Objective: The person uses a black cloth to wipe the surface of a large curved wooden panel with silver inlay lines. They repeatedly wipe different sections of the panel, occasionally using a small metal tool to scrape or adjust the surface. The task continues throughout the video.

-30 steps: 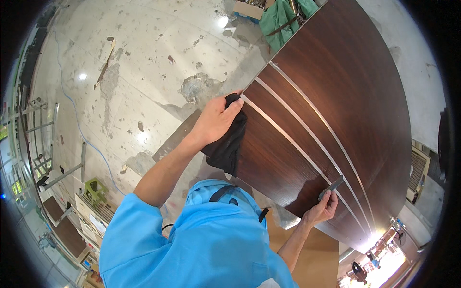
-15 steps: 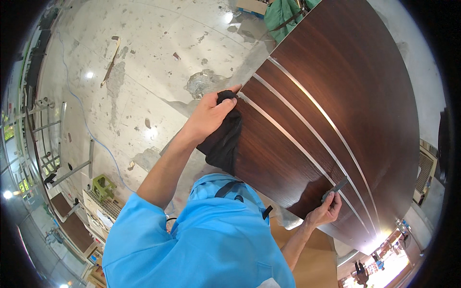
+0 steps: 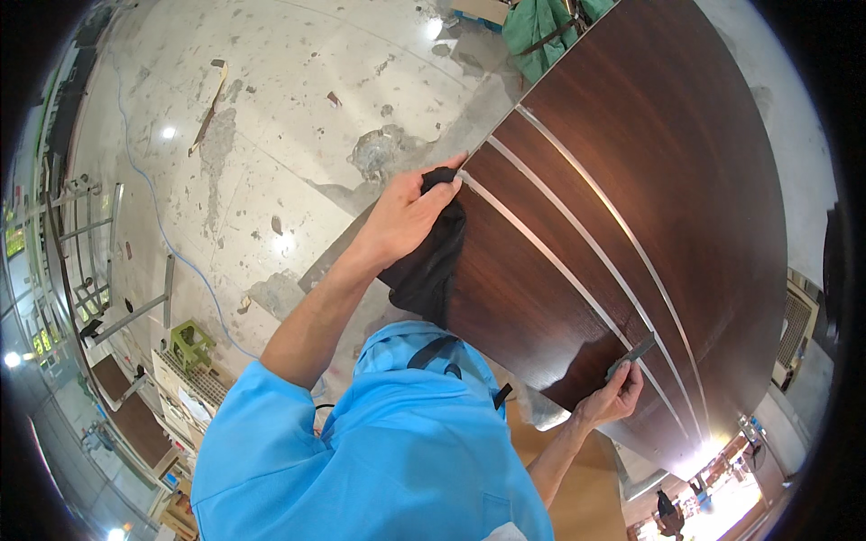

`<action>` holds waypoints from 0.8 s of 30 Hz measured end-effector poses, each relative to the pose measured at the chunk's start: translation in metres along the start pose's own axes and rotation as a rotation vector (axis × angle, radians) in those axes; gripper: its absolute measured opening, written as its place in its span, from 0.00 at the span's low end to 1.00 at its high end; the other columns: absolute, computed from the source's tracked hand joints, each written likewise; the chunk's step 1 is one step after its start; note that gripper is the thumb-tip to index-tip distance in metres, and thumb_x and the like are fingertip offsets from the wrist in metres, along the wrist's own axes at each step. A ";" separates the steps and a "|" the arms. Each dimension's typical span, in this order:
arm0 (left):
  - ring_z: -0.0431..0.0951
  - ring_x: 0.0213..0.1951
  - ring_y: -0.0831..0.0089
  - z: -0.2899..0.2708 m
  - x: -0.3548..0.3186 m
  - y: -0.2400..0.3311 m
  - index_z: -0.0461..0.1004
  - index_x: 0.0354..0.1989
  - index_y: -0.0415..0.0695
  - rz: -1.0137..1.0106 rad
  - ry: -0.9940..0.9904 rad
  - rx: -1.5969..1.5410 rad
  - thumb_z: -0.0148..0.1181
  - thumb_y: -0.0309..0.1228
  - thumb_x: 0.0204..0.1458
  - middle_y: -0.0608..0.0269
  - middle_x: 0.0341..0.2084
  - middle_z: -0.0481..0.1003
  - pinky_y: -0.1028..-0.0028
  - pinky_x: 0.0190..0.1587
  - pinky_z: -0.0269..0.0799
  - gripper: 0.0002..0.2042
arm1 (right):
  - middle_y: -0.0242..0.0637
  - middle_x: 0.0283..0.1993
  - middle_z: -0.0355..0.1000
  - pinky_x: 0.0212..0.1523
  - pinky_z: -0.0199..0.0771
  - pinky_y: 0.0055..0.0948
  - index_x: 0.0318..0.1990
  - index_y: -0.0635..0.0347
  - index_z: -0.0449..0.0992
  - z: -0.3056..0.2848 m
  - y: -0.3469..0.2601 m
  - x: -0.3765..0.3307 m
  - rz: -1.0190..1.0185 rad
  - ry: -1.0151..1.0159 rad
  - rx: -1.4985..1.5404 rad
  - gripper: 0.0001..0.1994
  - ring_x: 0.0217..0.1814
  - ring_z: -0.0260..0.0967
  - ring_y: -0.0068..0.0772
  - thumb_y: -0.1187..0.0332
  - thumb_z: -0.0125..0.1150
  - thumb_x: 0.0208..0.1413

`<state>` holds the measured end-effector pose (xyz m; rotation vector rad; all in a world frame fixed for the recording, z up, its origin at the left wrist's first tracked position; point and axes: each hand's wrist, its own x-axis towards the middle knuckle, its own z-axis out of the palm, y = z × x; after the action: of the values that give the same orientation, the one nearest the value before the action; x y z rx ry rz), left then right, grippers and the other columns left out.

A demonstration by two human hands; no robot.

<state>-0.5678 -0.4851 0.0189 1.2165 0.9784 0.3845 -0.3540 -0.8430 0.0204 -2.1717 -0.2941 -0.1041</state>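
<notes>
A dark brown wood-grain panel (image 3: 713,189) with three pale metallic strips (image 3: 577,206) along it lies in front of me. My left hand (image 3: 408,215) is closed on a black cloth (image 3: 428,270) at the panel's left edge, thumb on top by the end of the nearest strip. The cloth drapes over the panel's near corner. Farther right, my right hand (image 3: 615,398) pinches a small flat dark scraper-like blade (image 3: 634,353) between thumb and fingers. The blade rests at or just above the panel, between the nearest and middle strips.
A green fabric bundle (image 3: 538,38) sits at the panel's far left corner. To the left, a blue cable (image 3: 171,245) runs over the stained pale floor, near a green plastic stool (image 3: 191,346). Brown board (image 3: 577,491) lies below my right arm. A person (image 3: 669,516) stands at the lower right.
The left hand with the cloth and the panel's left end appear slightly farther right in view. The right hand and its blade have hardly moved.
</notes>
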 end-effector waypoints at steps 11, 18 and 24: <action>0.64 0.35 0.88 -0.001 -0.002 0.006 0.70 0.71 0.37 -0.121 -0.018 -0.139 0.55 0.30 0.68 0.80 0.32 0.69 0.82 0.40 0.65 0.23 | 0.34 0.38 0.78 0.35 0.70 0.22 0.47 0.67 0.82 0.000 -0.001 0.000 -0.014 -0.019 0.007 0.10 0.36 0.71 0.20 0.68 0.65 0.68; 0.63 0.35 0.89 0.002 0.000 -0.001 0.70 0.71 0.37 -0.014 0.005 -0.137 0.54 0.31 0.69 0.80 0.32 0.68 0.82 0.39 0.63 0.23 | 0.33 0.37 0.78 0.35 0.69 0.21 0.47 0.67 0.82 0.000 -0.002 0.000 -0.054 -0.017 -0.076 0.09 0.35 0.70 0.19 0.69 0.66 0.67; 0.59 0.32 0.89 0.002 -0.001 0.001 0.70 0.71 0.38 -0.063 0.014 -0.116 0.53 0.31 0.70 0.83 0.28 0.64 0.82 0.35 0.60 0.23 | 0.33 0.37 0.79 0.35 0.70 0.20 0.47 0.66 0.82 0.002 -0.001 0.000 -0.036 0.002 -0.015 0.09 0.35 0.70 0.19 0.69 0.66 0.67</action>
<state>-0.5666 -0.4870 0.0201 1.0766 0.9907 0.3957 -0.3544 -0.8405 0.0202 -2.1812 -0.3323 -0.1291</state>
